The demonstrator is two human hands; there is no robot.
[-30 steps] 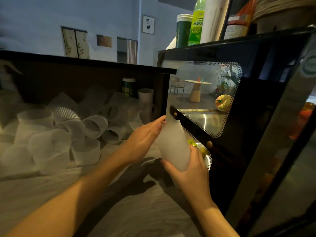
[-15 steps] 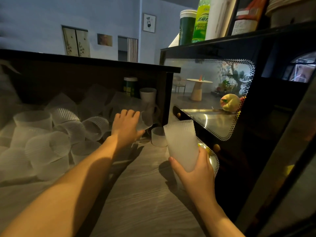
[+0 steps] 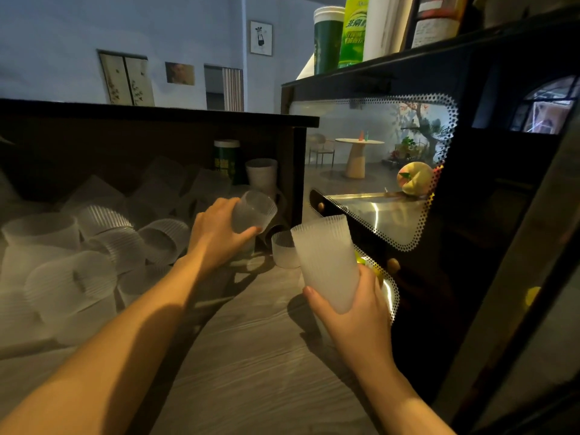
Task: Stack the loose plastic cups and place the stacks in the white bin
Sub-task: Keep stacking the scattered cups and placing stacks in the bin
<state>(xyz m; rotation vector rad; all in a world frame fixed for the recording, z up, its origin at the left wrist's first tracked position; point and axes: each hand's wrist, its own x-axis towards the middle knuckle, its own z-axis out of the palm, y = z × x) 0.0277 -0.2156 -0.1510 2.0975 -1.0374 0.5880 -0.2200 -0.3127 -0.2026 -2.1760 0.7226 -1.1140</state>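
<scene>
Head view shows the left hand (image 3: 219,233) now curled round a single ribbed translucent cup (image 3: 252,211), lifted clear of the pile and tilted so its open mouth faces up and to the right; half a second ago that hand lay spread over the cups with nothing yet raised, and a second ago it was pressed against the stack itself. The right hand (image 3: 354,312) grips the stack of cups (image 3: 326,262) near its base, thumb on the near side, holding it upright above the grey wood-grain tabletop (image 3: 251,356); it sits in much the same place as before, close beside the black glass-fronted cabinet (image 3: 470,246). The lifted cup and the stack are near each other but apart. One short cup (image 3: 282,249) stands on the tabletop between the two hands, just behind the stack. The pile of loose cups (image 3: 103,249) lies to the left, some upright and many on their sides, against a dark backboard (image 3: 125,142); a green canister (image 3: 226,160) and a white cup (image 3: 262,175) stand at the back right corner. The white bin is not in sight.
</scene>
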